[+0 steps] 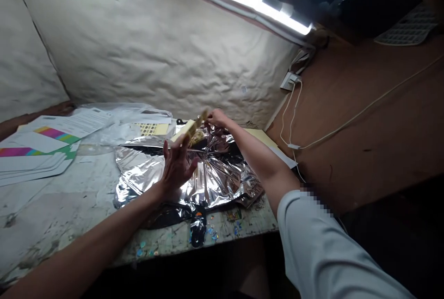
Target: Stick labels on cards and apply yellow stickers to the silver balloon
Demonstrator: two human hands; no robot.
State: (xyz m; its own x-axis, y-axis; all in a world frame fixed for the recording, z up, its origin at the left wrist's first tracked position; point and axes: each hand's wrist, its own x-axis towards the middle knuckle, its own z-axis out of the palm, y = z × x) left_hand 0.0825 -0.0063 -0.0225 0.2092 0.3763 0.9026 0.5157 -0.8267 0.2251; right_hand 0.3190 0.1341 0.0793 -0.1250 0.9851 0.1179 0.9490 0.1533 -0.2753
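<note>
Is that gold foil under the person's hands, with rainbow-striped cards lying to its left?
Not quite: the foil sheet under the left hand and right hand is silver, not gold, as the head view shows. The rainbow-striped cards do lie to its left.

A paper-lined wall (156, 49) is closing off the far side of the workbench (45, 215), and white cables (290, 114) are hanging to the right. A yellow sheet (189, 128) is standing between the left hand (176, 167) and right hand (217, 117), above a crinkled foil sheet (215, 174). Stacked printed cards (34, 162) and a plastic bag (121, 127) are crowding the left, while a route is running over the spattered workbench between the cards and the foil.
</note>
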